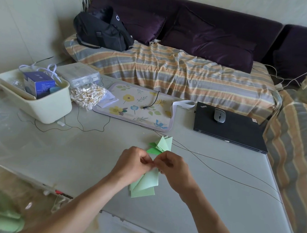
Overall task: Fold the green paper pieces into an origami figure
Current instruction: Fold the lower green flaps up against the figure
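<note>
My left hand (pixel 134 162) and my right hand (pixel 172 167) meet fingertip to fingertip above the table, both pinching a small bit of paper that the fingers mostly hide. Beneath them lies a stack of pale green paper pieces (pixel 144 185), flat on the grey table (pixel 91 157). Just beyond the hands sits a cluster of folded green triangular pieces (pixel 160 145), some pale and some brighter green.
A closed black laptop (pixel 228 129) with a mouse (pixel 219 116) on it lies at the right. A floral mat (pixel 137 106), a bag of cotton swabs (pixel 87 95) and a cream bin (pixel 36 97) stand at the back left. Thin black cables (pixel 218 168) cross the table. A striped sofa lies behind.
</note>
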Demonstrator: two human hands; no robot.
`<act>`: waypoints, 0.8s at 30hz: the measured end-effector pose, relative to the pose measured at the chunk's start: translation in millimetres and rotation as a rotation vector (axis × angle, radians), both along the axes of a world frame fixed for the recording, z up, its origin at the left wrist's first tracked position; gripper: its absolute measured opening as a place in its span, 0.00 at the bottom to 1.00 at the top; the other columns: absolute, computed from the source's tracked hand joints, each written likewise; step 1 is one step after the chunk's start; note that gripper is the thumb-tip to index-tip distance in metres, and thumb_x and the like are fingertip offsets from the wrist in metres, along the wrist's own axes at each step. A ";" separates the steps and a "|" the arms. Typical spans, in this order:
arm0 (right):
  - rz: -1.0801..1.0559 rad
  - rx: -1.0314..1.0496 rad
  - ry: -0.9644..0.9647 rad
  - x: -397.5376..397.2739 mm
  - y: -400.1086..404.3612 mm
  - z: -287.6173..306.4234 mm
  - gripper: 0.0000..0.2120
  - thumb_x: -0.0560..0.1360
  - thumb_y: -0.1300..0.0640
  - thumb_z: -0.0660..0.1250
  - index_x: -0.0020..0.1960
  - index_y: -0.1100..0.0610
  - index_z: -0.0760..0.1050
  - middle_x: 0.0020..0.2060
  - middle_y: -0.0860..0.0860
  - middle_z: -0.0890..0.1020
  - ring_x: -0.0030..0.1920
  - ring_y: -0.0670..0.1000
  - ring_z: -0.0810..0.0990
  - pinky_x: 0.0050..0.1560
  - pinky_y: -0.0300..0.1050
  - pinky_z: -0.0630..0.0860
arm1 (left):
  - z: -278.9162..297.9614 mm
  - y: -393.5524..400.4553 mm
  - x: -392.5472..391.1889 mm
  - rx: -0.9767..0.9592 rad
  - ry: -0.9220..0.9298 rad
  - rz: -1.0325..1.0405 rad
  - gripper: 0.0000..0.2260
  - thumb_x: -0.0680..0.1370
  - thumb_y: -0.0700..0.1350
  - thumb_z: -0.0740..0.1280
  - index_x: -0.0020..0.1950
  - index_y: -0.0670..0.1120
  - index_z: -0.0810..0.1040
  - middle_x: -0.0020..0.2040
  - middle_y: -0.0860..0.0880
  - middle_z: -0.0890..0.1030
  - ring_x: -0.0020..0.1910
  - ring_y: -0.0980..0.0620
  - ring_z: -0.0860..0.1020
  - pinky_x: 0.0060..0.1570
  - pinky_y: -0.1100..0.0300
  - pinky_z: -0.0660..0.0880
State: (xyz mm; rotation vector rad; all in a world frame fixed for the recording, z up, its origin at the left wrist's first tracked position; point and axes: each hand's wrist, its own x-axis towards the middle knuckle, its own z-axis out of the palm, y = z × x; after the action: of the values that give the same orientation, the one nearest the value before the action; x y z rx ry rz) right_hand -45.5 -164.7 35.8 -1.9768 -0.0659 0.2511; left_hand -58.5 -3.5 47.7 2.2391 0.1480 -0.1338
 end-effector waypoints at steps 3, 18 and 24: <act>-0.039 -0.053 -0.046 0.8 0.7 -1.6 0.07 0.75 0.59 0.70 0.39 0.51 0.80 0.30 0.41 0.80 0.32 0.40 0.75 0.36 0.32 0.70 | 0.2 -0.4 -0.6 -0.032 0.050 0.011 0.04 0.72 0.48 0.76 0.38 0.50 0.86 0.31 0.56 0.82 0.28 0.63 0.75 0.33 0.68 0.70; 0.005 -0.040 0.089 2.3 -5.5 0.8 0.03 0.73 0.59 0.69 0.41 0.55 0.81 0.33 0.51 0.85 0.33 0.44 0.79 0.42 0.44 0.76 | 0.3 4.3 -2.1 0.088 -0.014 0.008 0.04 0.73 0.46 0.70 0.40 0.50 0.83 0.35 0.55 0.83 0.34 0.59 0.79 0.30 0.72 0.67; 0.091 -0.199 0.003 -3.5 -2.7 -4.1 0.03 0.74 0.59 0.72 0.42 0.55 0.83 0.33 0.52 0.85 0.32 0.44 0.77 0.33 0.31 0.70 | -0.5 5.0 -2.0 0.149 -0.004 -0.083 0.04 0.72 0.46 0.72 0.38 0.53 0.85 0.31 0.57 0.81 0.32 0.61 0.77 0.30 0.69 0.67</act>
State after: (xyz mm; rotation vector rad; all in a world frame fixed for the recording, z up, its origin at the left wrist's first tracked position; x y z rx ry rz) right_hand -48.9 -167.4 31.7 -2.1737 -0.1338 0.3299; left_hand -60.5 1.5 47.1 2.3953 0.0639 -0.1676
